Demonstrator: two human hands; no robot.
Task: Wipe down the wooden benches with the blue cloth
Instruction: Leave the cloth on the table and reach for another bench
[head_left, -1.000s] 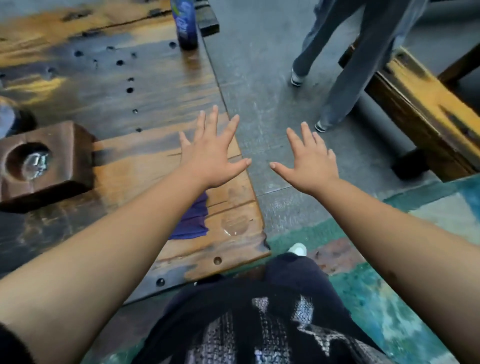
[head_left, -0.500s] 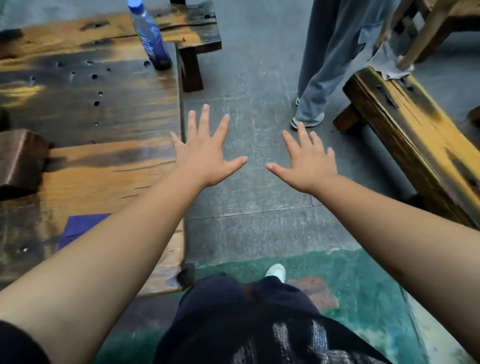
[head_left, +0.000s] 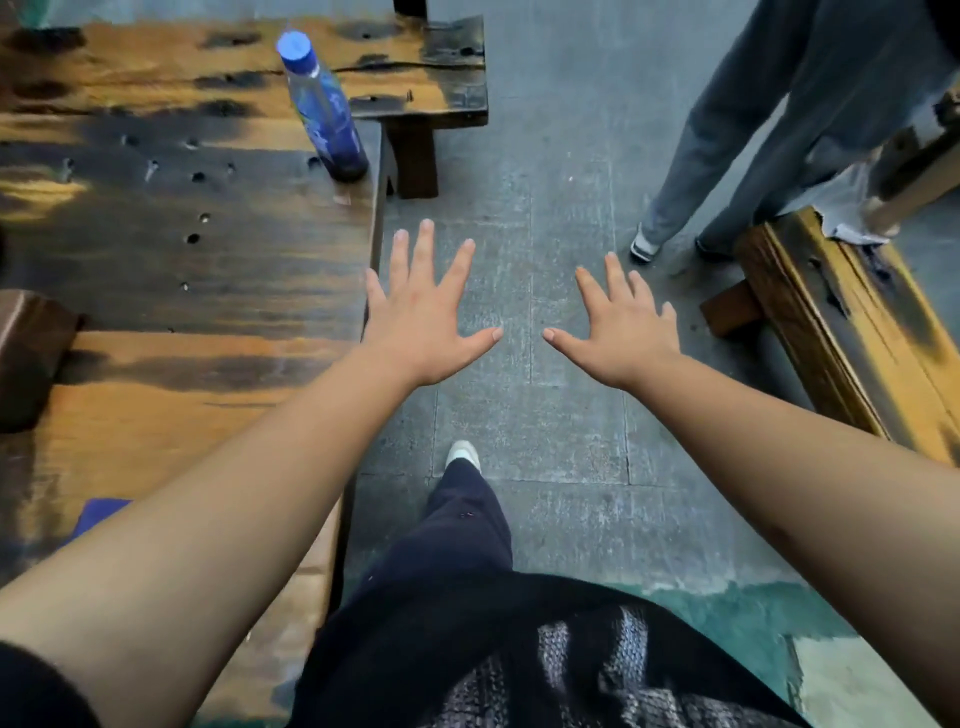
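My left hand (head_left: 423, 317) and my right hand (head_left: 621, 332) are stretched out side by side, palms down, fingers spread, holding nothing, above the grey floor. The blue cloth (head_left: 98, 512) lies on the large wooden bench (head_left: 197, 270) at my left; only a corner shows, the rest is hidden under my left forearm. A second wooden bench (head_left: 852, 332) stands at the right, apart from both hands.
A blue-capped bottle (head_left: 324, 114) stands near the big bench's right edge. A smaller bench (head_left: 415, 67) sits behind it. A dark wooden block (head_left: 31, 353) rests at the left edge. Another person (head_left: 779, 130) in grey trousers stands far right, a pale rag (head_left: 852, 208) on that bench end.
The view has swung right and up: the big bench and the cloth slid left, more floor and the right bench came into sight. Both hands stay spread and empty.
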